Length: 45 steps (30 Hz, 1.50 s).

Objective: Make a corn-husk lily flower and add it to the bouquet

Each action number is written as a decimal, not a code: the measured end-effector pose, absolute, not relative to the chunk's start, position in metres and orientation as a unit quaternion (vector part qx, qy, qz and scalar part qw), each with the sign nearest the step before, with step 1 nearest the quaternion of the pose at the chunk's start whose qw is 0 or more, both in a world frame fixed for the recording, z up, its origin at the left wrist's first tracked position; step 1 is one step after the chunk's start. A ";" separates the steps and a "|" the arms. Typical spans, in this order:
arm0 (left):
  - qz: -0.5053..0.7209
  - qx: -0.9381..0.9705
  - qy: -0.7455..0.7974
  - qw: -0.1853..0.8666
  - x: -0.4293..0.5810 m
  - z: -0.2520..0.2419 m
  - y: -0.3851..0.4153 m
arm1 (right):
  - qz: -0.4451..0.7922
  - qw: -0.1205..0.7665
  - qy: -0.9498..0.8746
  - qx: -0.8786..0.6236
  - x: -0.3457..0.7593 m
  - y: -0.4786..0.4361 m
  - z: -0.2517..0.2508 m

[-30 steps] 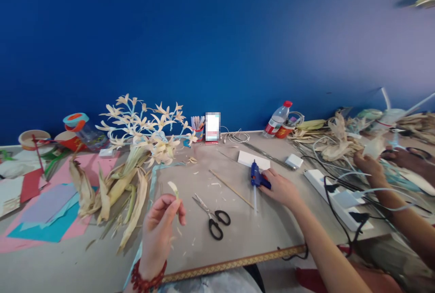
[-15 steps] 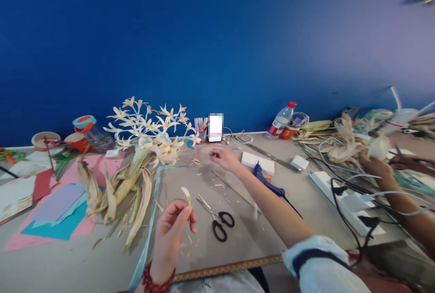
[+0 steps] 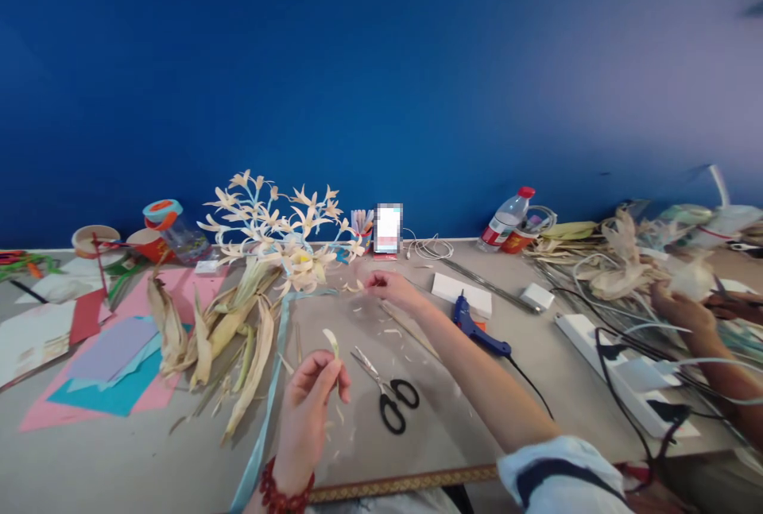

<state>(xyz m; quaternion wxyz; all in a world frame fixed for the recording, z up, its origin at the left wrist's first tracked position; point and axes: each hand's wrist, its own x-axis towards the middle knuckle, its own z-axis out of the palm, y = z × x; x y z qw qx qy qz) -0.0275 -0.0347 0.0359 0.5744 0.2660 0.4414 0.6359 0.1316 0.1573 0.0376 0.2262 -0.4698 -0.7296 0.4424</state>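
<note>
My left hand (image 3: 310,411), with a red bead bracelet at the wrist, is raised near the table's front edge and pinches a small pale husk petal on a thin stem (image 3: 331,341). My right hand (image 3: 387,288) reaches far forward over the grey mat, its fingers closed in a pinch near small pale husk scraps (image 3: 353,287); what lies in the pinch I cannot make out. Black-handled scissors (image 3: 387,393) lie between my arms. A blue glue gun (image 3: 474,328) lies on the mat to the right of my forearm. A thin wooden stick (image 3: 411,331) runs under my arm.
A husk flower branch (image 3: 274,220) and loose corn husks (image 3: 226,331) lie at the left, beside coloured paper sheets (image 3: 113,363). A phone (image 3: 388,229), pen cup, water bottle (image 3: 505,220) and white foam block (image 3: 462,294) stand further back. At the right, another person's hands (image 3: 685,309) work among husks, cables and a power strip (image 3: 620,371).
My right hand let go of the glue gun and reached forward-left to the husk scraps. The glue gun now lies on the mat. The view drifted slightly left.
</note>
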 end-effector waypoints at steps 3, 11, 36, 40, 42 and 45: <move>0.643 0.263 0.427 0.580 -0.019 0.038 -0.029 | 0.492 0.260 -0.706 -0.438 0.151 0.110 0.056; 0.634 0.299 0.388 0.598 -0.001 0.047 -0.027 | 0.718 0.428 -0.443 -0.324 0.158 0.028 0.078; 0.550 0.246 0.310 0.736 -0.006 0.059 -0.036 | 0.707 0.436 -0.525 -0.186 0.152 0.016 0.060; 0.551 0.291 0.345 0.702 -0.006 0.063 -0.038 | 0.664 0.508 -0.486 -0.255 0.149 0.015 0.065; 0.552 0.307 0.355 0.689 -0.006 0.065 -0.038 | 0.655 0.525 -0.468 -0.275 0.146 0.013 0.066; 0.554 0.316 0.362 0.679 -0.005 0.065 -0.039 | 0.680 0.511 -0.457 -0.258 0.140 0.010 0.069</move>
